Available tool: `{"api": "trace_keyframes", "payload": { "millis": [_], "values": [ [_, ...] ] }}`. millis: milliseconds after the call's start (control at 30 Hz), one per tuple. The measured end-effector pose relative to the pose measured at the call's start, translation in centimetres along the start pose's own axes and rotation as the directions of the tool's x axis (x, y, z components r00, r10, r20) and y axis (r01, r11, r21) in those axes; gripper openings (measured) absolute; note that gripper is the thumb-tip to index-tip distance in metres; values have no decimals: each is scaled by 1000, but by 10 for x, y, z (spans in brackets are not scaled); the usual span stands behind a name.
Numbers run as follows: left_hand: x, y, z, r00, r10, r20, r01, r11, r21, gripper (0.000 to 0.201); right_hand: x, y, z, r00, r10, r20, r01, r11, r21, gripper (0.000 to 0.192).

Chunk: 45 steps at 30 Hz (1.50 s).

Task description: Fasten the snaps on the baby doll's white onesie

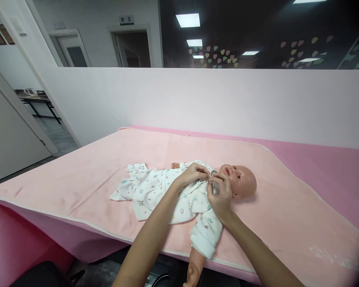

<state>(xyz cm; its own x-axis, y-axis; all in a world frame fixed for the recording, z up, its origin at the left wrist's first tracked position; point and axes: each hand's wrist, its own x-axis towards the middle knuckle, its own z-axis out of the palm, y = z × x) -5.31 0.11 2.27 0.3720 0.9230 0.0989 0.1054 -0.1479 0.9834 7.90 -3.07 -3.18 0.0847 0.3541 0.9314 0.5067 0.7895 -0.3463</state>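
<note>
left hand (pixel 192 173): fingers pinched on the neckline of the white printed garment (pixel 167 191), at the doll's chest just left of the chin.
right hand (pixel 219 195): fingertips pinched on the same neckline edge, touching the left hand's fingertips; looks like a small fastener between them, too small to tell.
doll (pixel 239 180): lies on its back, head to the right, legs end to the left, mid-table; near arm (pixel 197 259) hangs over the near table edge, far hand (pixel 175 165) pokes from its sleeve.
garment: on the doll, front mostly closed, lower part spread flat to the left.
pink cloth (pixel 77 179): covers the table, darker pink cover (pixel 332 167) underneath at right and far.
wall (pixel 197 99): white partition behind the table, dark window above.
risk: fabric may slip from the pinch, grip is tips only on a thin edge; pulling could skew the neckline or miss the fastener.
risk 2: a forearm nudge on the hanging arm could drag the doll toward the near edge.
</note>
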Motion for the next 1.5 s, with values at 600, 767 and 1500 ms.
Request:
{"api": "trace_keyframes", "payload": {
  "millis": [600,767,1500],
  "values": [
    [-1,3,2,1000,7,-13,-7,1000,-5,12,-3,1,0,999,-4,34,3,1000,25,23],
    [-2,5,2,1000,2,-13,-2,1000,0,13,-4,2,0,999,-8,40,7,1000,29,25],
    [0,2,-2,969,72,236,-76,997,9,12,-2,3,0,1000,-2,26,1,999,40,25]
  ]
}}
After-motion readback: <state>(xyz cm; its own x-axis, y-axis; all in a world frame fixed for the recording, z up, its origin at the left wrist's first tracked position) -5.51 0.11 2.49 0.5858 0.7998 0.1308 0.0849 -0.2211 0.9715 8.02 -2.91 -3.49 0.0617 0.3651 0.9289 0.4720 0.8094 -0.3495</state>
